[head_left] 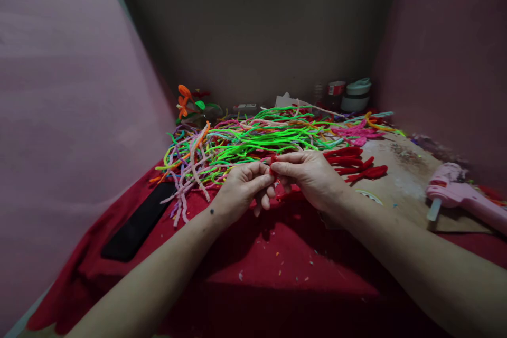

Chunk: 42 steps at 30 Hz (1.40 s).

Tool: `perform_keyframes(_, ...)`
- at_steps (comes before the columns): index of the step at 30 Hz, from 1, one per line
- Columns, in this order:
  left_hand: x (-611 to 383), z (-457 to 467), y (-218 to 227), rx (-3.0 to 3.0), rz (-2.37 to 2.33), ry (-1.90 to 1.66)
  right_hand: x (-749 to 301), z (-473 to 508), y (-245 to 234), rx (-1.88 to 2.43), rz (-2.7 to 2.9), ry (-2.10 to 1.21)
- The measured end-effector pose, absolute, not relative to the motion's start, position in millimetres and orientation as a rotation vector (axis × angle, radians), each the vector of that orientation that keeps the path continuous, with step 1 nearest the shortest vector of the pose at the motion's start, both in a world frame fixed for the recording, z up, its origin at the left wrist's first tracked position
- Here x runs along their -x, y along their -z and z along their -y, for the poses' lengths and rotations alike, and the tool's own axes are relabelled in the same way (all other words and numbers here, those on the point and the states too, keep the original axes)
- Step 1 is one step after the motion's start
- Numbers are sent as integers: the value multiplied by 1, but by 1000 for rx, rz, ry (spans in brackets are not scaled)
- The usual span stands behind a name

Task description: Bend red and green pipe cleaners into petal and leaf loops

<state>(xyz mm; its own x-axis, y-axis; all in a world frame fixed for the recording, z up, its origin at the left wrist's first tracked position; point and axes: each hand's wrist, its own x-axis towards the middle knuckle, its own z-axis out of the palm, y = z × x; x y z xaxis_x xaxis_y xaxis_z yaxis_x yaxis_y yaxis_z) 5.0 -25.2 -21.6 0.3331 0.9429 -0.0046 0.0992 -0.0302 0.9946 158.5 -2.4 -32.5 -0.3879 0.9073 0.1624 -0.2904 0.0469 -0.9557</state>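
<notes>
Close together over the front of the table, my left hand (pixel 247 186) and my right hand (pixel 311 173) pinch one small piece of red pipe cleaner (pixel 273 165) between thumbs and forefingers. Most of that piece is hidden by the fingers. Behind my hands spreads a heap of pipe cleaners (pixel 253 145) in green, pink, orange, purple and other colours. Several red pipe cleaner loops (pixel 350 162) lie just right of my right hand.
A pink glue gun (pixel 455 195) rests on a cardboard sheet (pixel 412 179) at right. A black phone (pixel 137 224) lies at left on the red cloth (pixel 253 259). At the back stand an orange pipe cleaner flower (pixel 184 99) and a lidded cup (pixel 356 96). Walls rise on both sides.
</notes>
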Motion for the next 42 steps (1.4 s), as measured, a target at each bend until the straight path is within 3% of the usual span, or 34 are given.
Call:
perform_keyframes(4,-5,24,20,-1421,-1071,-951,-157,1,38,564,1431,-1605)
perform_keyframes(14,3,18,14,-1499,-1097,-1134,-153,9,31,918,1489,-1373)
perform_keyframes(26,2,16,23,-1775,-1146,-1237,-150,14,30,951,1547,-1438)
perform_keyframes(34,7,19,16,-2475,-1296,-1041,-150,13,33,989,1644,-1379)
perform_keyframes(42,4,20,14,-2398,-1372,-931,-149,8,42,1049,1720,-1290)
